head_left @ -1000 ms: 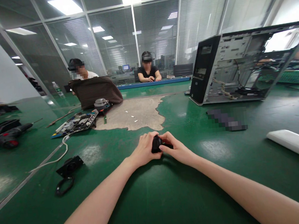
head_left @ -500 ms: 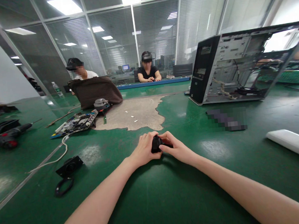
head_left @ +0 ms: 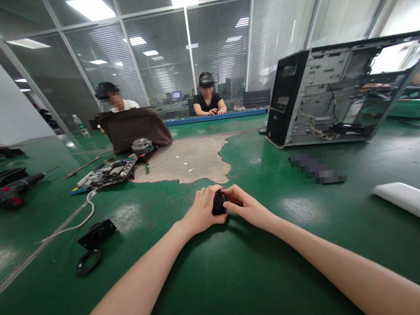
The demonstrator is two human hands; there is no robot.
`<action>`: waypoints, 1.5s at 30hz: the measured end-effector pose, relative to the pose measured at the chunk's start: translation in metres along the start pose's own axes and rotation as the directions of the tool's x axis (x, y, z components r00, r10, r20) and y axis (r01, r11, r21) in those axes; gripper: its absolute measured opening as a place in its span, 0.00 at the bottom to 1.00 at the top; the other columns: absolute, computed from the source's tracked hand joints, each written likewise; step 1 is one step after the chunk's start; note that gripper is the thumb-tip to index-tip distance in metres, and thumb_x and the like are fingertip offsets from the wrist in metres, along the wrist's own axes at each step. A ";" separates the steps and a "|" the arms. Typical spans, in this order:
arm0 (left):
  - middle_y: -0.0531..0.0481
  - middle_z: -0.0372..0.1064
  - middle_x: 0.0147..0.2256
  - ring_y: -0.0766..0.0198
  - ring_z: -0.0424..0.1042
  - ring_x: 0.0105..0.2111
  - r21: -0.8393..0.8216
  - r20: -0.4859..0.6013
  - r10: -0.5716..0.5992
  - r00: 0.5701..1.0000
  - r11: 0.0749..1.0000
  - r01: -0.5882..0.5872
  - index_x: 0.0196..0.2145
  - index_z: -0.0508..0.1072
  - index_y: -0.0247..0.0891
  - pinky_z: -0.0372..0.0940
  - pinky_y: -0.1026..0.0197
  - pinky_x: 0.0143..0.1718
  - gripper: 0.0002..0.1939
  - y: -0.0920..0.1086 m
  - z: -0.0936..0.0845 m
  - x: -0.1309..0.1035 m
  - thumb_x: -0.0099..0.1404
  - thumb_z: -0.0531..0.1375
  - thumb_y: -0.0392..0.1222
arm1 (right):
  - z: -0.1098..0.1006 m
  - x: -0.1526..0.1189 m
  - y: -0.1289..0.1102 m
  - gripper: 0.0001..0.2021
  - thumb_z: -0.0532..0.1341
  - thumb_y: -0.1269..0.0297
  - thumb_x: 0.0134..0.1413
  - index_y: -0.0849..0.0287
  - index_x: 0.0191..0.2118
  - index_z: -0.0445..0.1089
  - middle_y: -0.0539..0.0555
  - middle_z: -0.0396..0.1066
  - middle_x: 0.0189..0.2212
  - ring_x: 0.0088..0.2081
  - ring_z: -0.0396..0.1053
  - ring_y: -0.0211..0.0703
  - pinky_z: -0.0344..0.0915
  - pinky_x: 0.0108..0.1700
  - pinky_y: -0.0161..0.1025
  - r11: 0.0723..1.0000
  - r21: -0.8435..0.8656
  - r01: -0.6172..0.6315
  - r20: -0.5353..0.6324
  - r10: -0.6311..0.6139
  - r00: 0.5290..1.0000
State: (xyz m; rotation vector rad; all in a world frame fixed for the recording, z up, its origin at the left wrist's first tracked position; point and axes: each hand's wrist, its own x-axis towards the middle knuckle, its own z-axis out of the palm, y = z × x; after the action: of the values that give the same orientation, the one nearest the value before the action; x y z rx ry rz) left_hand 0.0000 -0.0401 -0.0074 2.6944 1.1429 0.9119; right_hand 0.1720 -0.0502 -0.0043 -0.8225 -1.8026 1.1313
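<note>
Over the green tabletop (head_left: 222, 280), my left hand (head_left: 202, 209) closes around a small black part (head_left: 219, 203), whose kind I cannot make out. From the other side, my right hand (head_left: 249, 207) has its thumb and fingers against the same part. Both hands hide much of it, and they meet in the middle of the view. A black device with a round opening (head_left: 100, 233) lies to the left of my hands, and a black ring (head_left: 89, 262) sits just in front of it.
An opened computer case (head_left: 323, 97) stands at the right. Nearer are a blurred-out dark object (head_left: 317, 168) and a white slab-like case (head_left: 417, 207). At left lie a circuit board (head_left: 105, 174), a cable (head_left: 89, 213) and a power drill (head_left: 11, 194). Two people sit across the table.
The black part has turned very slightly between my fingers; both hands stay in place. The head of the person at the left back has shifted a little to the right.
</note>
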 end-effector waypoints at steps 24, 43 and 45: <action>0.46 0.59 0.44 0.54 0.61 0.42 -0.001 -0.004 -0.010 1.000 1.000 0.010 0.49 0.52 0.40 0.54 0.52 0.44 0.31 -0.001 0.001 0.000 0.49 0.60 0.41 | 0.003 0.003 0.000 0.07 0.57 0.61 0.51 0.56 0.34 0.58 0.48 0.63 0.30 0.34 0.66 0.38 0.63 0.40 0.41 0.999 0.046 -0.018 -0.077 0.021 0.997; 0.46 0.59 0.44 0.54 0.61 0.41 0.019 0.004 -0.003 1.000 1.000 0.003 0.49 0.51 0.40 0.55 0.52 0.43 0.31 -0.002 0.001 0.000 0.50 0.60 0.42 | 0.003 0.004 0.001 0.09 0.57 0.63 0.50 0.57 0.37 0.59 0.52 0.64 0.35 0.36 0.67 0.41 0.64 0.39 0.43 0.998 0.029 -0.059 -0.088 0.062 0.994; 0.46 0.59 0.44 0.54 0.61 0.41 0.020 0.004 0.001 1.000 1.000 -0.001 0.49 0.51 0.40 0.54 0.52 0.43 0.31 -0.002 0.002 0.000 0.50 0.60 0.42 | 0.002 0.004 0.001 0.10 0.57 0.64 0.50 0.58 0.40 0.60 0.54 0.64 0.38 0.39 0.66 0.42 0.64 0.42 0.44 0.997 0.008 -0.076 -0.064 0.077 0.995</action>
State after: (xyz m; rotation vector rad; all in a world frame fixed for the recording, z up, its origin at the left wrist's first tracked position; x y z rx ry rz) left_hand -0.0004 -0.0382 -0.0094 2.7118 1.1567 0.8990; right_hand 0.1684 -0.0467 -0.0047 -0.9214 -1.7273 1.1453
